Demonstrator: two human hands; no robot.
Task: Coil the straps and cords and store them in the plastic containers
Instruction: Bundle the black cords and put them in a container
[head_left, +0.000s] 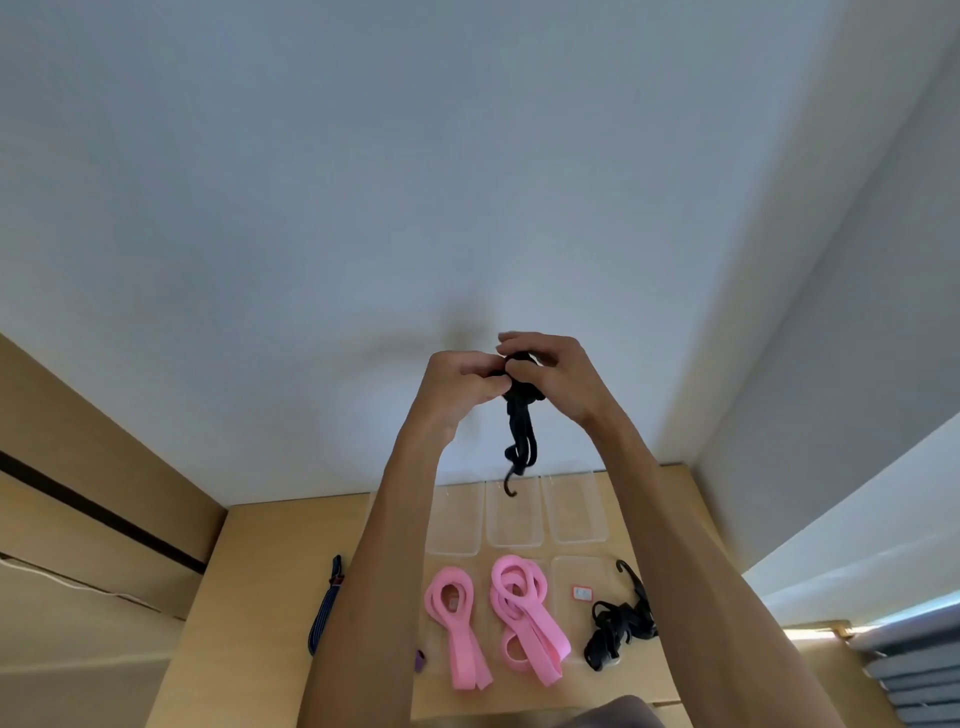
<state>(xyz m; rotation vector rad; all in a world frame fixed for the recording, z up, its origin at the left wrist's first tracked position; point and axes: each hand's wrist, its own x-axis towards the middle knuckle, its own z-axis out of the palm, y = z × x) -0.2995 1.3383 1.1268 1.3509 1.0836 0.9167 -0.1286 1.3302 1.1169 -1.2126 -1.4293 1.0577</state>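
Pink straps lie nearest you on the wooden table (270, 597), well below both raised hands: a looped pink strap (457, 623) under your left forearm and a larger pink coil (524, 613) just beside it. Below your right forearm a tangled black cord (618, 623) rests by a clear lid (582, 577) bearing a red label. To the outside of your left arm lies a dark striped strap (324, 608). Farther off, three clear plastic containers (514, 514) stand in a row, directly beneath your hands. Highest and farthest, your left hand (457, 384) and right hand (550, 374) meet, both pinching the black hooked cord (519, 426); its loops and hook dangle between your wrists. Keep the bundle pinched tight with your left hand while your right winds the free end round it; a slack grip would likely let the elastic spring open. Tuck the hook in before lowering.
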